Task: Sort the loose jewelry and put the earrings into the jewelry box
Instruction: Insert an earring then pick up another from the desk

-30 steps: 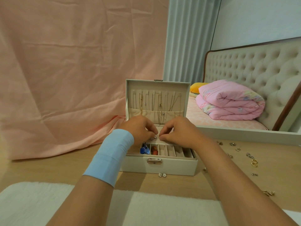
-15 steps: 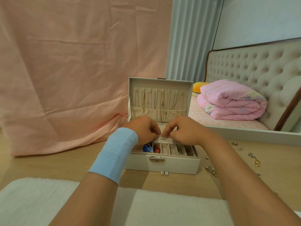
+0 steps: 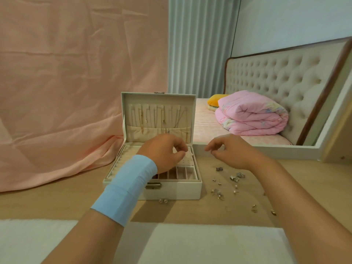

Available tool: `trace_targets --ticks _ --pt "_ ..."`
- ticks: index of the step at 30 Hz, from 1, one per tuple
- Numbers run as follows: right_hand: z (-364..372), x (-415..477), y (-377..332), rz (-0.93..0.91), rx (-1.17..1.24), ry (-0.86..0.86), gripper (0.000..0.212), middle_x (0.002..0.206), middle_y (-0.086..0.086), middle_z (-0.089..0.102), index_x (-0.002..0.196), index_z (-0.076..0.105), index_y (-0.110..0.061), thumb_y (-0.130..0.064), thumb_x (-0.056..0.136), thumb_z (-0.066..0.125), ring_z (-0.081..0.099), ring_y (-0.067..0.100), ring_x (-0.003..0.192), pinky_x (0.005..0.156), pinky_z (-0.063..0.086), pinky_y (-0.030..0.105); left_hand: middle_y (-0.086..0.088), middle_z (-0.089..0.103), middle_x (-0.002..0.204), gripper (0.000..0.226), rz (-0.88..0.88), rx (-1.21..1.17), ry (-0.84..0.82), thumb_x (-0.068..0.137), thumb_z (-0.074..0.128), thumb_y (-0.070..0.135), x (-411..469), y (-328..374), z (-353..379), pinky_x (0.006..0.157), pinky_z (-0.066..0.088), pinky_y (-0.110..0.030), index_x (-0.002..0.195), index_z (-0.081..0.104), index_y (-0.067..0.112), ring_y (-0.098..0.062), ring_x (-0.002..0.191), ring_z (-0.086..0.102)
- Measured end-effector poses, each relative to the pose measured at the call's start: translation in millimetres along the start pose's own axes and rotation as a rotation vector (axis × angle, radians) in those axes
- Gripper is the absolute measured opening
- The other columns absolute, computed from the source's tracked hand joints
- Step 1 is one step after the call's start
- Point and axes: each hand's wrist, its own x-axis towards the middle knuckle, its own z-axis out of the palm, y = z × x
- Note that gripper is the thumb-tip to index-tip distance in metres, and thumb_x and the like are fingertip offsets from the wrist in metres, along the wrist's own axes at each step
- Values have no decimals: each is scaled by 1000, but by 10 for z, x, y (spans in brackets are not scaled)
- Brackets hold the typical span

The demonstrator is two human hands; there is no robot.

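Note:
The white jewelry box (image 3: 171, 189) stands open on the wooden floor, with necklaces hanging inside its raised lid (image 3: 159, 113). My left hand (image 3: 163, 151), a blue band on its wrist, hovers over the box's perforated earring panel (image 3: 187, 161). Its fingers curl toward the thumb, and whether they pinch anything is hidden. My right hand (image 3: 228, 149) is off the box to its right, fingers loosely curled and holding nothing. Below it, loose earrings (image 3: 218, 194) lie scattered on the floor. A pair of studs (image 3: 163, 201) lies in front of the box.
A pink cloth backdrop (image 3: 66, 92) drapes onto the floor behind and left of the box. A bed with a folded pink quilt (image 3: 253, 115) sits at the back right. A white rug (image 3: 190, 244) covers the floor under my forearms. More small jewelry (image 3: 236, 177) lies further right.
My right hand has pulled away from the left and moved right, off the box. The left hand stays over the earring panel. The view has shifted, showing more floor to the right.

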Motion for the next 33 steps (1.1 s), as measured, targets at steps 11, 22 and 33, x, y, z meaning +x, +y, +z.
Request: trace_targets --ticks 11,22,33 --pt "190 -182 511 83 -363 -37 35 135 -15 63 130 64 -46 -31 100 55 58 15 123 94 47 32 8 69 117 30 21 339 -228 93 60 27 577 748 791 93 51 -30 121 67 36 -16 104 63" --pt "189 -155 656 186 -226 37 12 103 -15 72 88 78 -33 -29 89 67 65 15 99 77 50 29 8 70 107 23 -112 434 -266 89 64 40 785 795 1089 80 54 -28 110 71 36 -16 92 65" --pt "223 -169 619 150 270 152 18 81 -15 70 84 75 -39 -25 91 65 66 10 76 67 54 33 6 68 92 12 -41 484 -54 91 57 33 651 798 927 66 45 -27 96 68 31 -17 82 63"
